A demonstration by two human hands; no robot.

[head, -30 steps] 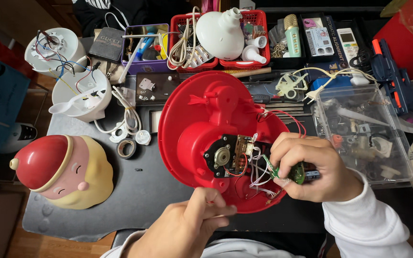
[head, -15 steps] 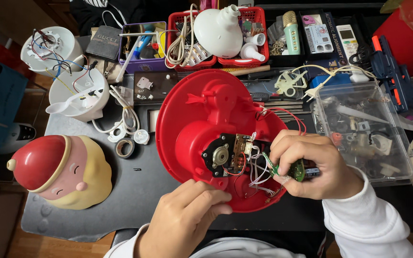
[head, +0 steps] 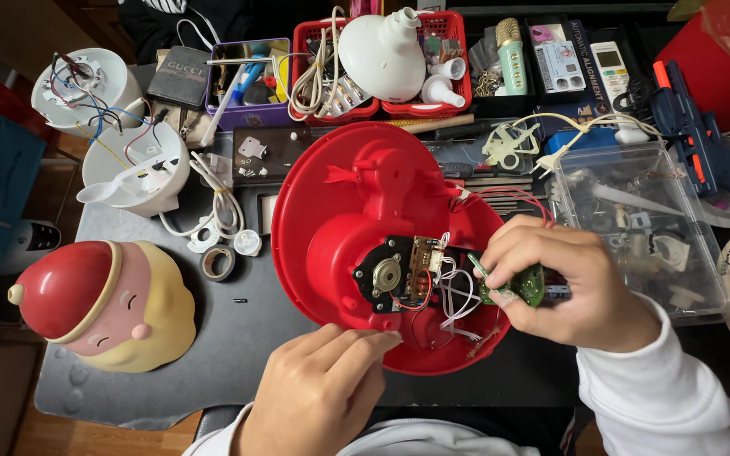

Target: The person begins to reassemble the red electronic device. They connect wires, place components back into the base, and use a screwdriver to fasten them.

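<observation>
A round red plastic shell point(head: 356, 211) lies open-side up in the middle of a grey mat point(head: 238, 338). Inside it sit a black motor plate point(head: 386, 274), a small brown board and loose white and red wires point(head: 454, 300). My right hand point(head: 568, 283) pinches a small green circuit board point(head: 521, 285) at the shell's right rim, wires trailing from it. My left hand point(head: 323, 393) rests at the shell's near rim, fingertips touching the red edge, nothing held.
A red-capped cartoon head casing point(head: 99, 304) lies at the left. White lamp housings with coloured wires point(head: 133, 165) stand at the far left. Red and purple baskets of parts point(head: 314, 76) line the back. A clear plastic box point(head: 635, 224) and a blue toy gun point(head: 703, 143) are right.
My left hand has moved up from the near edge until its fingertips meet the shell's rim. My right hand keeps the green board in the same place.
</observation>
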